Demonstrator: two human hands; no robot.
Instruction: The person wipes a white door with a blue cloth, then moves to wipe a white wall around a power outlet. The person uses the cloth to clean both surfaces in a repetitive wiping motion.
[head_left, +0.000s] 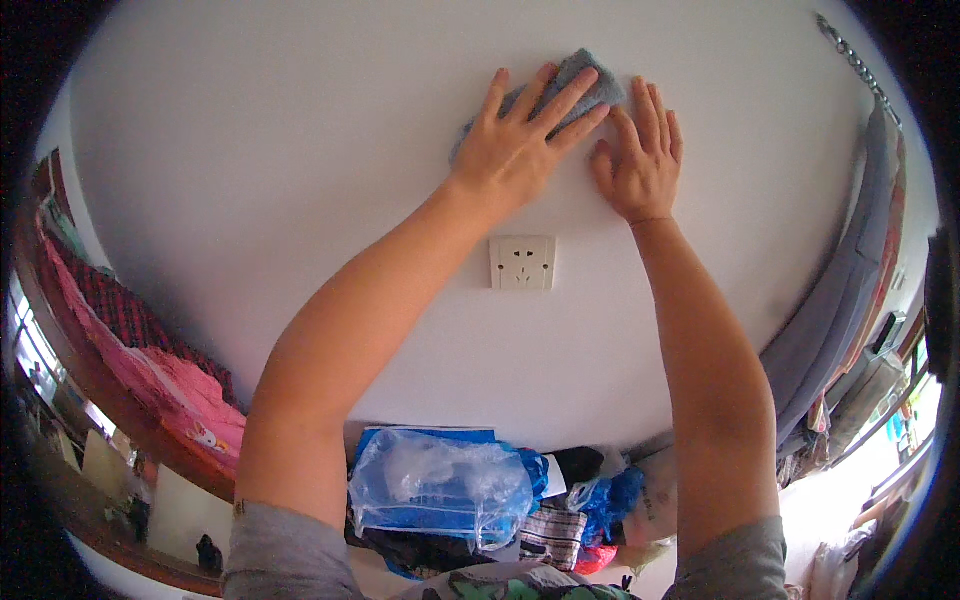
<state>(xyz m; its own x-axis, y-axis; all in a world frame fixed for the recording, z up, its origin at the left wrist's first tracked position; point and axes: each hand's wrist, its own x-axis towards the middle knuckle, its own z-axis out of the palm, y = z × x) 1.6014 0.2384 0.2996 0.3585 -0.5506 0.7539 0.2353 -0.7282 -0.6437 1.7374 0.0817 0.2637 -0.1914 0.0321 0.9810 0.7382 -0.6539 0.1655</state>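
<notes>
My left hand (517, 142) presses a folded grey-blue cloth (589, 86) against the white wall (300, 150), its fingers spread over the fabric. The cloth's upper corner shows beyond the fingertips, and part of it is hidden under the palm. To the right, my right hand (643, 161) rests against the wall with its fingers pointing up. Its index fingertip is close to the cloth's right edge; whether they touch I cannot tell. Below both hands a white wall socket (523, 262) is set in the wall.
Beneath the socket lie a clear plastic bag (442, 487) over blue items, a plaid cloth item (553, 534) and other bags. Pink bedding (180, 382) lies at the left. Along the right hang grey fabric (832, 300) and a metal chain (859, 67).
</notes>
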